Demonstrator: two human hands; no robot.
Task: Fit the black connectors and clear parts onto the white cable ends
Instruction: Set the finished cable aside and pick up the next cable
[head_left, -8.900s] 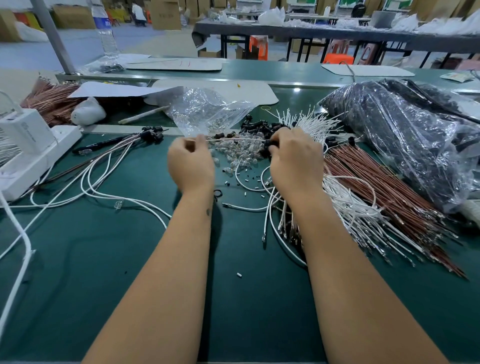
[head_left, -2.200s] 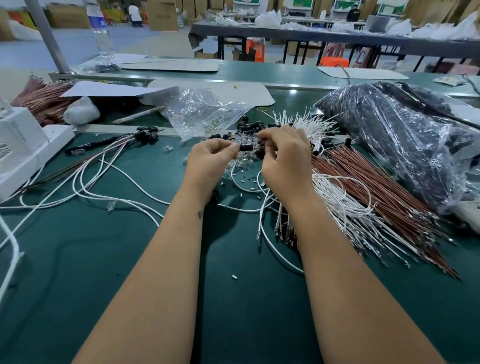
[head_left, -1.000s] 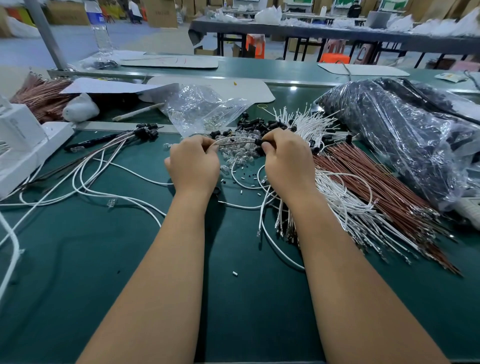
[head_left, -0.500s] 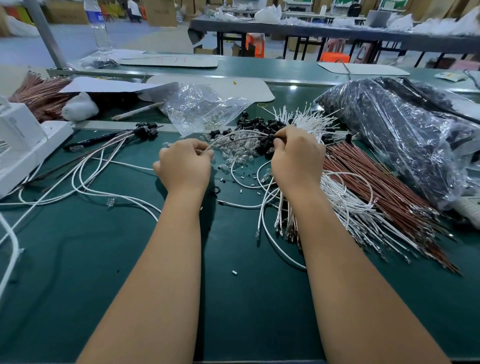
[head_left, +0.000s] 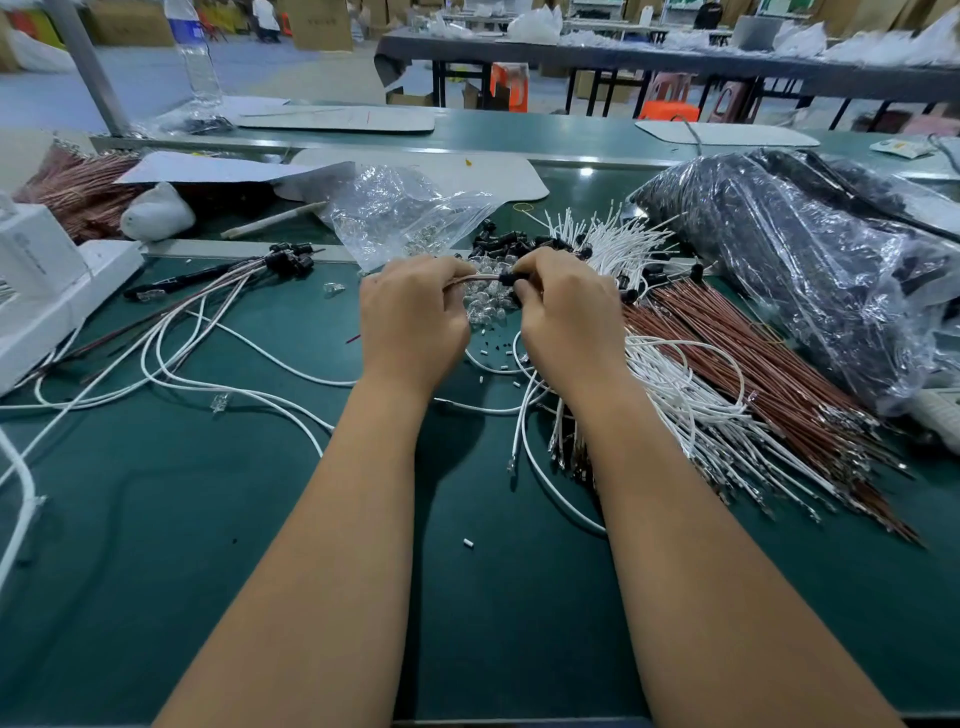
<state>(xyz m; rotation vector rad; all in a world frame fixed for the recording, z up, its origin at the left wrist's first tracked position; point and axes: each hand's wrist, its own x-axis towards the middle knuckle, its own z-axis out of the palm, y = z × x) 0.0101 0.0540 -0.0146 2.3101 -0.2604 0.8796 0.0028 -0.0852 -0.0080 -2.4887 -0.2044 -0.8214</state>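
Pinching a thin wire (head_left: 475, 278) between them, the left hand (head_left: 413, 317) and the right hand (head_left: 569, 317) are held close together above the green worktop (head_left: 208, 519). The wire is reddish-pale where it spans the gap between the hands, and a black connector (head_left: 506, 278) is seen on it at the right hand's fingertips. Both grips are narrow — the left fingers are curled round the wire, the right fingers are closed on the connector end.

Directly beneath and beyond the hands a heap of clear parts (head_left: 485, 306) is spread, with a pile of loose black connectors (head_left: 511, 244) just behind it. A crumpled clear bag (head_left: 400, 213) is lying to the left of that pile. To the right of the hands a fanned bundle of white cables (head_left: 691, 410) is laid, touching a bundle of red-brown wires (head_left: 769, 374) alongside it. A large dark plastic bag (head_left: 810, 260) is set at the far right.

At the left, several long white cables ending in black connectors (head_left: 291, 260) are looped across the worktop — their far ends are out of view. A white power strip (head_left: 52, 301) is placed at the left edge. Small white bits (head_left: 468, 543) are scattered near the forearms.
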